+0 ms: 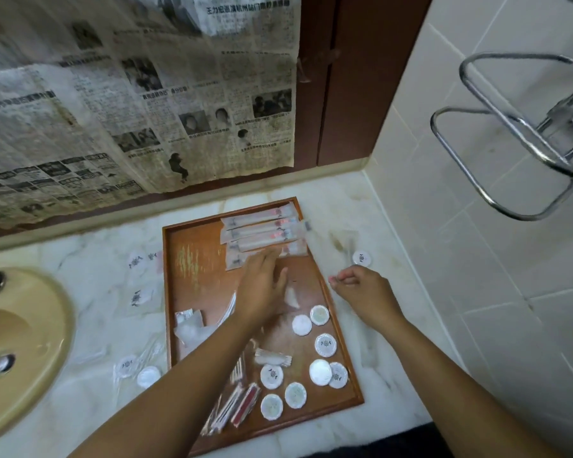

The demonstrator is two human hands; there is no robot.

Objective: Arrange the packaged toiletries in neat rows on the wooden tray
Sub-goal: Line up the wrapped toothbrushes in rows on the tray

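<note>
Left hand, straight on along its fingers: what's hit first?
The left hand would meet the row of long packets at the far end of the wooden tray; fingertips may already touch it.

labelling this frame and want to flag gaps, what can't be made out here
Head view:
clear packet at the far right corner of the wooden tray: motion blur, kind unreadable.
right hand: fingers curled, whether they hold it is unclear.
left hand: covers part of the tray.
sink: cut by left edge.

Head view, steeply down, close over wooden tray [171, 292], facing wall
</note>
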